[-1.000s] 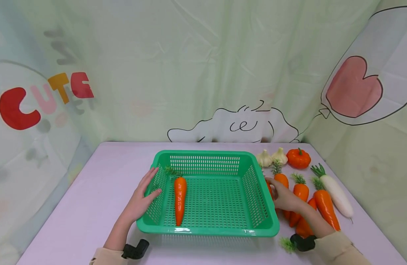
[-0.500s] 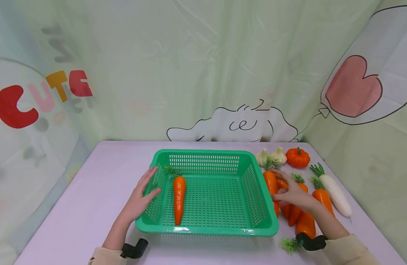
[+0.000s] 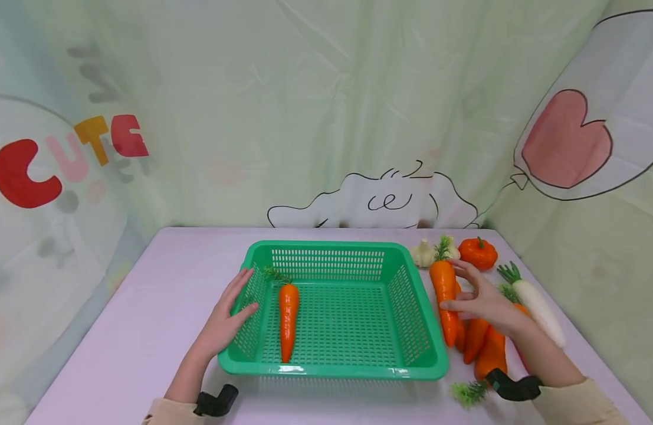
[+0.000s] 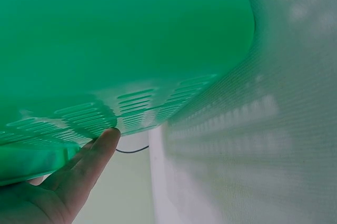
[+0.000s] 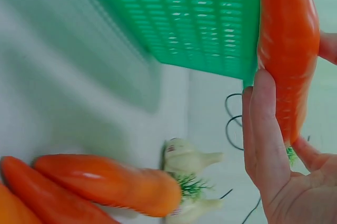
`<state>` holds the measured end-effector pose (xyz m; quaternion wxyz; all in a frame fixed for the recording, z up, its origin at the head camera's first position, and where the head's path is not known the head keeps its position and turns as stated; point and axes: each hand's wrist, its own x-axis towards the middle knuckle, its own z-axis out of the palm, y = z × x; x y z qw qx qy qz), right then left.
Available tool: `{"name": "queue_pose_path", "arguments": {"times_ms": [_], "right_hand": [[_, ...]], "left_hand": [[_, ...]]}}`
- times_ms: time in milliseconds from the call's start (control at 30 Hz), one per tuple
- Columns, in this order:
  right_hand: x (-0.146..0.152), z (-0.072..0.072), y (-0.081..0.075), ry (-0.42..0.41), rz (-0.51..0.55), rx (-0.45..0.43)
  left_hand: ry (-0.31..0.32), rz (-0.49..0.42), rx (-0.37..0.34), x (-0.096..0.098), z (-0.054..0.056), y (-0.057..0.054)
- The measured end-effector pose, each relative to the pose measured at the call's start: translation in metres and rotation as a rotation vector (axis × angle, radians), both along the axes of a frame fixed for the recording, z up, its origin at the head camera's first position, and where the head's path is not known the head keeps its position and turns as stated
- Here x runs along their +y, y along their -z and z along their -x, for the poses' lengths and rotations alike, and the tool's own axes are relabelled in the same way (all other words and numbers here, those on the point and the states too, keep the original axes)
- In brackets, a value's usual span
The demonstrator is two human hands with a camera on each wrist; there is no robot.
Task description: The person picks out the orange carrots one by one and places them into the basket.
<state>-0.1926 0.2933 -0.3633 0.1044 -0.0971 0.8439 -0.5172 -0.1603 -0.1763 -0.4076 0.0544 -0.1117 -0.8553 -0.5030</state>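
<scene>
My right hand [image 3: 480, 301] grips an orange carrot [image 3: 444, 289] with a green leafy top, fingers and thumb on either side of its body. In the right wrist view the held carrot [image 5: 289, 40] is lifted above the others, close beside the green plastic basket [image 5: 195, 24]. Straight fingers of my left hand [image 3: 225, 319] rest at the left rim of the basket [image 3: 334, 370]. The left wrist view has a fingertip [image 4: 109, 135] against its slotted outer wall. Inside the basket, toward its left side, lies one carrot [image 3: 288, 324].
Right of the basket lie several more carrots [image 3: 475, 341], partly hidden by my right hand and wrist. Behind them are two garlic bulbs [image 3: 423, 254] and an orange-red pumpkin [image 3: 478, 254]. A white radish [image 3: 538, 307] lies at the far right. A printed curtain [image 3: 326, 118] encloses the table.
My right hand has raised a carrot from beside the basket and drawn it slightly back to the right, its tip now swinging into view. The left hand and basket have stayed put.
</scene>
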Motion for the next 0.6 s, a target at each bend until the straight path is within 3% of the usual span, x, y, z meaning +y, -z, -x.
{"name": "queue_pose_path", "arguments": {"times_ms": [600], "right_hand": [[-0.029, -0.004, -0.037, -0.052, 0.019, 0.015]], "left_hand": [[0.000, -0.002, 0.006, 0.000, -0.001, -0.001]]}}
